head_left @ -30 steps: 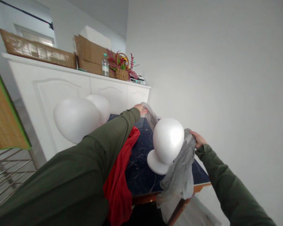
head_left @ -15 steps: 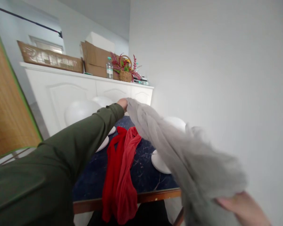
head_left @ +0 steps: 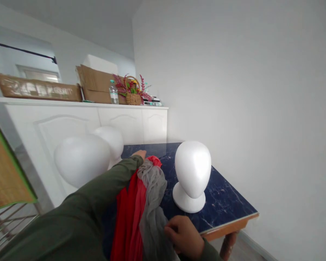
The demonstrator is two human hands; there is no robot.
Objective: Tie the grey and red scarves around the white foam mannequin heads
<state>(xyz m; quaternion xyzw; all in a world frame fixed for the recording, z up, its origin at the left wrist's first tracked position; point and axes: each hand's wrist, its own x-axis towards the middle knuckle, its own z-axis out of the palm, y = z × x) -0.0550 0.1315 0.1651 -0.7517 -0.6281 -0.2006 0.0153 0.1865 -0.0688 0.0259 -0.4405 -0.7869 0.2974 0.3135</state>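
Note:
My left hand (head_left: 139, 155) reaches over the dark blue marble-patterned tabletop (head_left: 222, 203) and grips the gathered top of a grey sheer scarf (head_left: 152, 206). The scarf lies over a red cloth (head_left: 127, 214), which hangs past the near table edge. My right hand (head_left: 182, 237) is curled against the scarf's lower part, close to the near edge. To the right stands a white foam mannequin head (head_left: 192, 168) on its round base. Two more foam heads (head_left: 81, 161) (head_left: 108, 140) sit at the left, their bases hidden behind my left arm.
The table's wooden edge (head_left: 229, 227) and a turned leg (head_left: 227, 246) show at the lower right, with a white wall (head_left: 260, 108) beyond. Behind stands a white cabinet (head_left: 70, 123) topped by cardboard boxes (head_left: 97, 85), a water bottle (head_left: 113, 92) and a wicker basket (head_left: 133, 96).
The grey scarf has come down from the air and now lies on the red cloth. My right hand has dropped to the near table edge. My left hand has moved nearer to me.

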